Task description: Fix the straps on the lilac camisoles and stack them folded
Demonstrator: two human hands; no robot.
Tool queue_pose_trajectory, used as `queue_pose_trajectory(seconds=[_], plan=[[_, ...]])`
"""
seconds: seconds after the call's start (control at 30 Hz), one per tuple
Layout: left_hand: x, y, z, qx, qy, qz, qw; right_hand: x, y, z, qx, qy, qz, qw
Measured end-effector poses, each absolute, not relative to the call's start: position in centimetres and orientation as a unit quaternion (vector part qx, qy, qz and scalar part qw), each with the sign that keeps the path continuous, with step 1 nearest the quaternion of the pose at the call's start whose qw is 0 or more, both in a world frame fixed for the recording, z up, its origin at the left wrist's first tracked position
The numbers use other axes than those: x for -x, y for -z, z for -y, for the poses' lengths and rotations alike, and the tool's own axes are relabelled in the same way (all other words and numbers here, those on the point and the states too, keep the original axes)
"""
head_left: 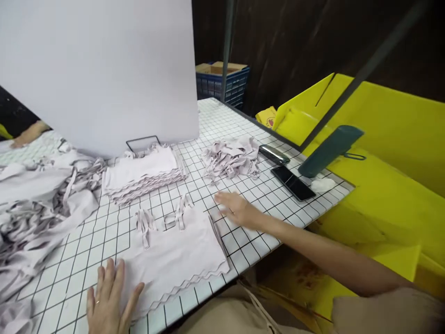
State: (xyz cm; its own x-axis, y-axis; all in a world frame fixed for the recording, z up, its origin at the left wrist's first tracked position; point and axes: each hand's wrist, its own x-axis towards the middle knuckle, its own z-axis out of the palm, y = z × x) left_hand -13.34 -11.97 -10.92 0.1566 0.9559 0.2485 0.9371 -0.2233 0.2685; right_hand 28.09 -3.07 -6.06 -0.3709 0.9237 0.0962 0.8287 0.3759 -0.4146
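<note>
Garment stacks (181, 260) (142, 167) x2 on grid tbl (83, 246), 2 hands (108, 299) (239, 211) unclenched, 1 phone (294, 182) nr R.

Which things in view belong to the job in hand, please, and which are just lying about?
Likely the job's:
front cloth
cloth stack
left heap
strip pile

Seemingly just lying about:
phone
shiny object
teal cylinder
white wad

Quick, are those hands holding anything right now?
Left hand: open, fingers spread, at the pale strappy garment, grasping nothing visible.
Right hand: open, beyond the garment's right edge, holding nothing visible.
</note>
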Motion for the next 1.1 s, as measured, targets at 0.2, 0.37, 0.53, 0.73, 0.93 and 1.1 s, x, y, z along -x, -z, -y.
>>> queue_pose_trajectory(seconds=[0.2,0.37,0.53,0.73,0.93,1.1], plan=[[12.2,8.5,11.3,-0.784,-0.252,-0.566,0.02,-34.6,2.2,-6.7,0.692,-0.03,0.686,0.225],[14.1,7.2,12.0,-0.761,-0.264,-0.588,0.081,-37.2,-2.5,-9.0,0.718,-0.015,0.633,0.289],[12.7,3.9,11.8,-0.662,-0.308,-0.657,0.185,-38.4,-10.6,-9.5,0.666,-0.023,0.646,0.373],[5.7,0.2,8.0,-0.7,-0.324,-0.541,0.336,-33.8,-17.1,-6.8,0.547,-0.245,0.614,0.514],[-1.0,-3.6,5.3,-0.652,-0.384,-0.392,0.523,-27.9,-18.2,-4.2,0.465,-0.196,0.693,0.515],[-4.3,-6.6,4.0,-0.578,-0.463,-0.339,0.58,-23.1,-18.0,-4.3,0.418,-0.238,0.694,0.536]])
